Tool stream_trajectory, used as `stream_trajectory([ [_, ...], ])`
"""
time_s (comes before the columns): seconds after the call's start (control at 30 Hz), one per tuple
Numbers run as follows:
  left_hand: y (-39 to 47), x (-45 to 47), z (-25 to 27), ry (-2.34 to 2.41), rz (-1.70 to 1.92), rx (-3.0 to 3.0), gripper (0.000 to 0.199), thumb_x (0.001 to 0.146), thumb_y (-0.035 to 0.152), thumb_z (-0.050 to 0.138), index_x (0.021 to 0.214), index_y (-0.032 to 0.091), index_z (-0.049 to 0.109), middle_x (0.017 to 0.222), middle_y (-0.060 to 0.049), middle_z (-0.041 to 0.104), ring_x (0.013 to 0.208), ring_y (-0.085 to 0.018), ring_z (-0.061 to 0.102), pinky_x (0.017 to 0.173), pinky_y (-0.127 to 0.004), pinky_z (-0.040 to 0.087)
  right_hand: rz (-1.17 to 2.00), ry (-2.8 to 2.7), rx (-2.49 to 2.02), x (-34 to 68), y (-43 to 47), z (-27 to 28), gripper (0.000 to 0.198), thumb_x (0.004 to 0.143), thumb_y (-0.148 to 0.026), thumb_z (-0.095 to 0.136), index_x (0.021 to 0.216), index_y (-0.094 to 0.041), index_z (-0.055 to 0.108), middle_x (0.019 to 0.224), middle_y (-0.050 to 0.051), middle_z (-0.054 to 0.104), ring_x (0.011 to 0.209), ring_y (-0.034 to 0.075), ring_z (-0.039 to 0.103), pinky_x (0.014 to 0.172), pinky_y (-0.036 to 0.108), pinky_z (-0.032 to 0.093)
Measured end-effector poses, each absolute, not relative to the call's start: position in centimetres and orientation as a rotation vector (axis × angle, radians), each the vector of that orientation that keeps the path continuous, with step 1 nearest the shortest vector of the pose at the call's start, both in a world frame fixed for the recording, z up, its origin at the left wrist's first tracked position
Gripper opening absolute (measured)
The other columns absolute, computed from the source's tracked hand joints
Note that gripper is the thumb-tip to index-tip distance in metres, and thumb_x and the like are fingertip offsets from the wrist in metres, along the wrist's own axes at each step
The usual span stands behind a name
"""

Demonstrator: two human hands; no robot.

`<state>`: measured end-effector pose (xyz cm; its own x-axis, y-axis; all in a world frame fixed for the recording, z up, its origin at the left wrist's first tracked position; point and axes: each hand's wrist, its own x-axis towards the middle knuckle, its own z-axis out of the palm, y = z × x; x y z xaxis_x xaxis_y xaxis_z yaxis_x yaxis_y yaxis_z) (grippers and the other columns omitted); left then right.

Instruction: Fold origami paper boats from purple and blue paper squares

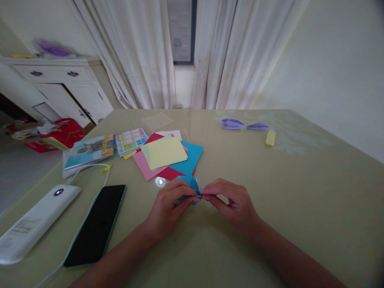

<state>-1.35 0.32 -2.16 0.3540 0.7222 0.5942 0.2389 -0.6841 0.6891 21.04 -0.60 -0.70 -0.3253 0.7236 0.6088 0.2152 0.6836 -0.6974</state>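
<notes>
Both hands meet over the near middle of the table around a small folded piece of blue paper (189,181). My left hand (171,202) is closed on it, thumb below and fingers on top, covering much of the paper. From the right, my right hand (229,198) pinches the paper's right end between thumb and fingertips. Just beyond the hands lies a fanned pile of coloured paper sheets, with a pale yellow sheet (167,153) on top and a blue sheet (192,156) sticking out at the right.
A black phone (96,226), a white power bank (37,224) and a white cable lie at the left. Booklets (90,151) rest behind them. Folded purple paper pieces (232,124) and a yellow folded piece (270,138) sit far right. Curtains hang beyond the table (300,192).
</notes>
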Motion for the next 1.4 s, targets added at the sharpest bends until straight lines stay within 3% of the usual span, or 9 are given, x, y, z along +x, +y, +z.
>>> stream_trajectory([
  [0.17,0.2,-1.5,-1.9,0.847,1.257,2.197,0.011,0.103,0.025,0.070,0.099,0.020,0.078,0.090,-0.004,0.073,0.082,-0.016,0.070,0.073,-0.024,0.055,0.635,-1.879,-0.741,21.1,-0.6,-0.4,0.020,0.099,-0.014,0.074,0.114,-0.025,0.082,0.096,0.006,0.082,0.084,0.018,0.076,0.078,0.029,0.062],
  [0.4,0.0,-1.4,-1.9,0.884,1.217,2.162,0.006,0.103,0.024,0.071,0.099,0.021,0.074,0.087,-0.001,0.076,0.080,-0.016,0.070,0.075,-0.024,0.052,0.701,-1.893,-0.739,21.3,-0.5,-0.4,0.020,0.097,-0.012,0.076,0.114,-0.023,0.080,0.093,0.005,0.079,0.078,0.016,0.074,0.074,0.028,0.061],
  [0.6,-0.2,-1.5,-1.6,0.877,1.191,2.079,0.007,0.101,0.018,0.072,0.096,0.021,0.075,0.085,0.000,0.076,0.078,-0.014,0.070,0.072,-0.022,0.051,0.734,-1.910,-0.755,21.1,-0.6,-0.1,0.015,0.099,-0.024,0.078,0.113,-0.022,0.080,0.090,0.005,0.078,0.075,0.016,0.072,0.072,0.028,0.059],
  [0.73,-0.5,-1.3,-2.1,0.935,1.196,1.977,0.001,0.098,0.022,0.077,0.097,0.022,0.076,0.084,0.001,0.078,0.075,-0.014,0.071,0.070,-0.021,0.053,0.765,-1.948,-0.779,21.1,-0.8,0.2,0.012,0.103,-0.027,0.074,0.111,-0.021,0.079,0.086,0.004,0.077,0.074,0.015,0.071,0.072,0.027,0.057],
  [0.87,-0.2,-1.6,-2.0,0.976,1.099,1.845,0.010,0.097,0.029,0.079,0.101,0.021,0.074,0.087,0.000,0.080,0.077,-0.015,0.075,0.070,-0.022,0.057,0.733,-1.965,-0.849,21.4,-0.7,0.1,0.007,0.103,-0.023,0.070,0.103,-0.020,0.077,0.085,0.003,0.075,0.073,0.015,0.069,0.069,0.026,0.055],
  [1.0,1.2,-3.0,-1.4,1.005,0.941,2.086,0.024,0.091,0.035,0.085,0.110,0.024,0.076,0.098,-0.001,0.082,0.086,-0.019,0.077,0.077,-0.027,0.059,0.648,-1.925,-1.036,22.3,0.0,0.1,0.007,0.103,-0.022,0.066,0.101,-0.021,0.072,0.086,0.002,0.074,0.073,0.015,0.068,0.067,0.026,0.053],
  [1.1,2.2,-3.9,-1.8,1.055,0.904,2.326,0.013,0.099,0.033,0.076,0.108,0.023,0.078,0.098,-0.003,0.083,0.085,-0.021,0.078,0.077,-0.030,0.058,0.546,-1.961,-1.101,22.8,0.4,0.2,0.008,0.104,-0.020,0.062,0.103,-0.021,0.070,0.090,0.004,0.072,0.077,0.017,0.068,0.070,0.028,0.054],
  [1.23,2.3,-3.7,-3.1,0.992,0.878,2.636,0.021,0.108,0.027,0.060,0.111,0.021,0.079,0.094,-0.006,0.084,0.081,-0.022,0.078,0.075,-0.033,0.057,0.082,-2.242,-1.077,22.5,0.3,-0.3,0.011,0.103,-0.024,0.067,0.108,-0.020,0.076,0.099,0.009,0.068,0.089,0.024,0.062,0.079,0.036,0.050],
  [1.4,1.6,-3.1,-3.2,0.898,0.808,2.845,0.021,0.107,0.022,0.061,0.122,0.020,0.075,0.106,-0.008,0.082,0.092,-0.025,0.075,0.082,-0.037,0.057,-0.240,-2.411,-1.080,21.9,0.0,-1.1,0.018,0.106,-0.016,0.063,0.095,-0.020,0.076,0.092,0.007,0.069,0.084,0.023,0.057,0.077,0.037,0.040],
])
